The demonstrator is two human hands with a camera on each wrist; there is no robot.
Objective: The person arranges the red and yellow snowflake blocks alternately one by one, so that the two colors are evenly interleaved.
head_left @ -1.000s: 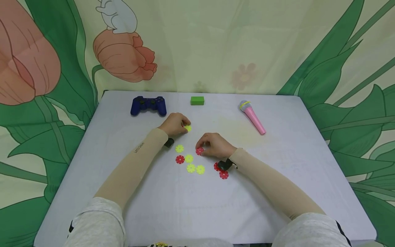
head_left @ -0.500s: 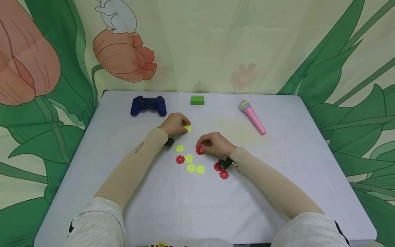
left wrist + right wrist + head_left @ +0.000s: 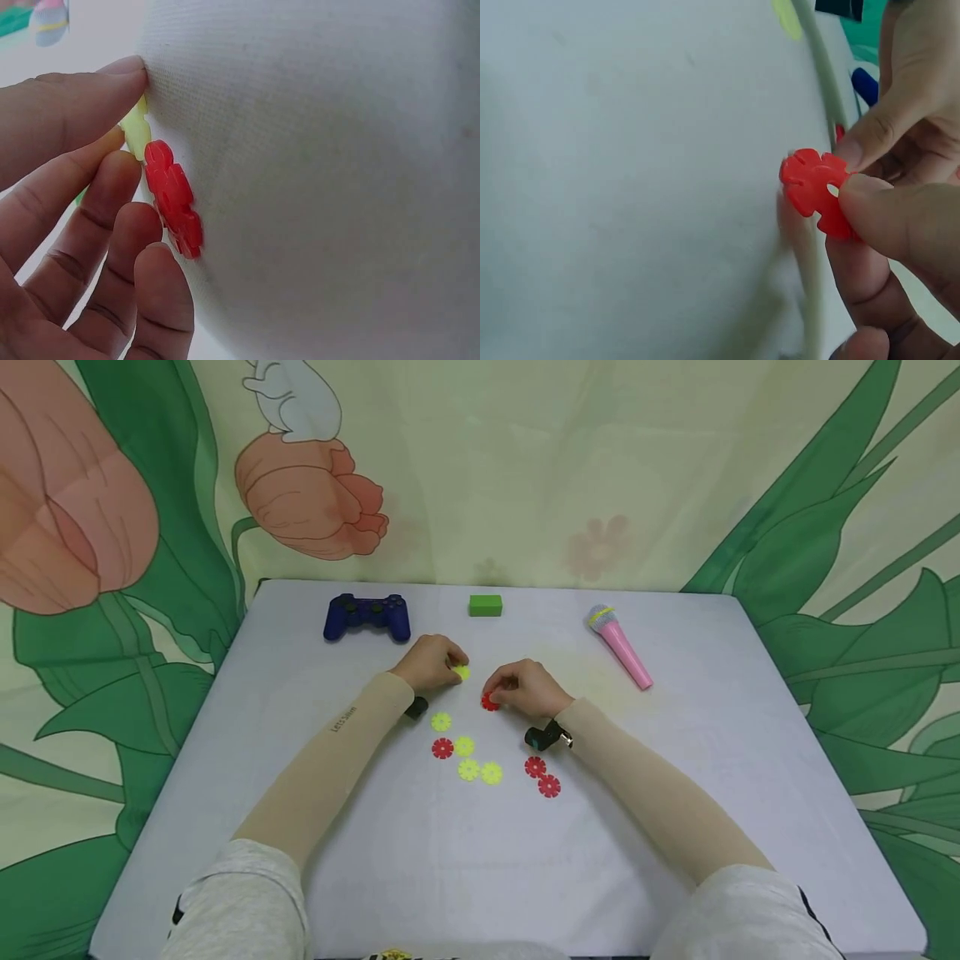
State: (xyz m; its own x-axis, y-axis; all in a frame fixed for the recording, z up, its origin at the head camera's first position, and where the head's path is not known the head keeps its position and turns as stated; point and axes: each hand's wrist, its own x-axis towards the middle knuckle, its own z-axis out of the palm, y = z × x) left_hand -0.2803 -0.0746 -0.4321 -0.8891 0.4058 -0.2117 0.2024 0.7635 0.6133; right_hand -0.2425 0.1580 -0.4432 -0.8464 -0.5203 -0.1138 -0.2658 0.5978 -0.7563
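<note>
Disc of red plastic [image 3: 489, 701], notched like a flower, is pinched between thumb and fingers of my right hand [image 3: 531, 687], near the middle of the table [image 3: 405, 860]. Just to its left, toward the far edge, my left hand [image 3: 430, 662] pinches a yellow disc [image 3: 462, 672]; from that wrist a second red disc [image 3: 174, 199] shows right beside it, though I can't tell whether the two are joined. Nearer me lie four loose yellow discs [image 3: 441, 722] with one loose red disc [image 3: 442, 748] beside them, and a pair of red discs [image 3: 535, 767] lies a little to their right. Toward the far left corner rests a blue game controller [image 3: 367, 617], a green block [image 3: 485, 605] sits by the middle of the far edge, and a pink microphone [image 3: 622, 647] lies toward the far right corner. Behind that edge hangs a curtain [image 3: 487, 468] printed with flowers and leaves.
</note>
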